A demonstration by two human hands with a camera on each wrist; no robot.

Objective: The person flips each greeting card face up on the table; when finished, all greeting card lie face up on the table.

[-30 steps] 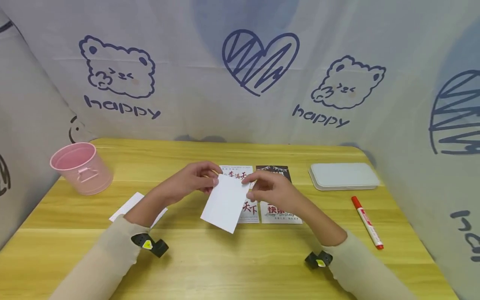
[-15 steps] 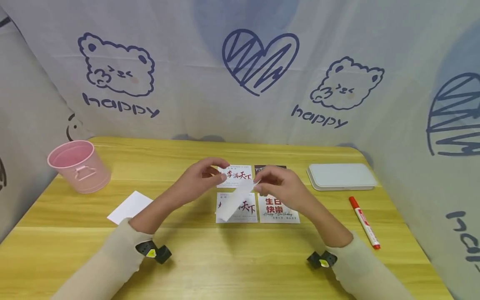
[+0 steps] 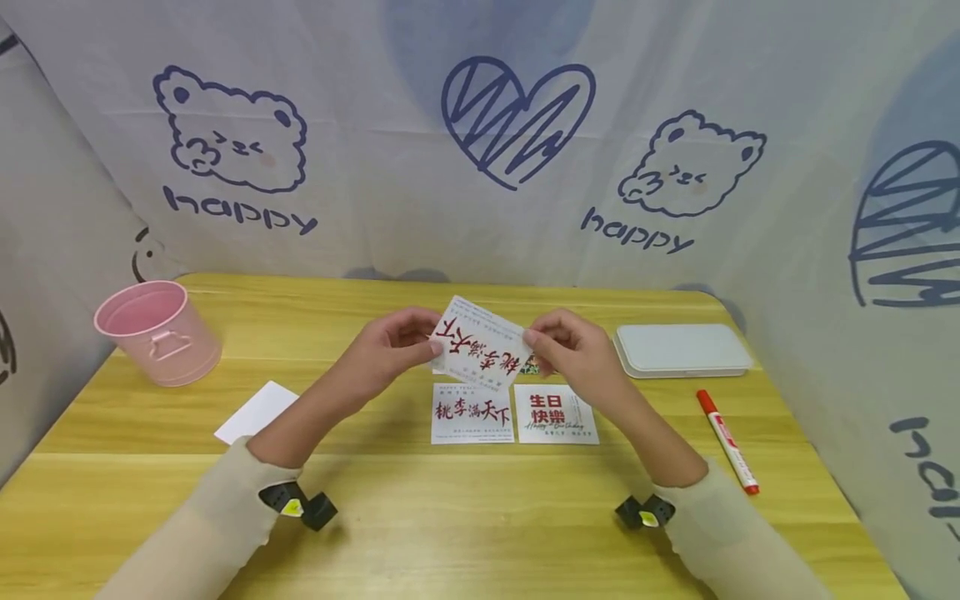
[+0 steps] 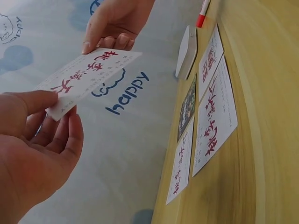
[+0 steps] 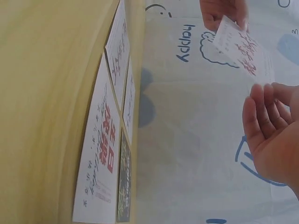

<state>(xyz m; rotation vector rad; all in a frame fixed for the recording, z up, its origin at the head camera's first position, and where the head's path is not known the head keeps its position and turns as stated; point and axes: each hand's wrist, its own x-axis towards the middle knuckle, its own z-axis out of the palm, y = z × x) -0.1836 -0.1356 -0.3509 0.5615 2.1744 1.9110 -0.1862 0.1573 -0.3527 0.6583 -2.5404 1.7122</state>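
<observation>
A white card with red Chinese characters (image 3: 480,343) is held up above the table, turned so its writing slants upside down in the head view. My left hand (image 3: 390,354) pinches one corner between thumb and fingers. At the opposite corner, my right hand (image 3: 573,346) pinches it too. Below lie several printed cards in two rows: a matching red-lettered card (image 3: 472,421), a birthday card (image 3: 558,417), a dark card (image 4: 188,109) and another red-lettered card (image 4: 180,163). In the head view, the held card and hands mostly hide the back row.
A blank white card (image 3: 257,410) lies by my left forearm, partly covered by it. Farther left stands a pink bucket (image 3: 161,342). On the right are a white flat case (image 3: 682,350) and a red-capped marker (image 3: 727,442). A printed curtain (image 3: 360,192) hangs behind the table.
The held card has flipped from its blank side, through an edge-on tilt, to its printed side. My left hand, briefly off it, pinches it again.
</observation>
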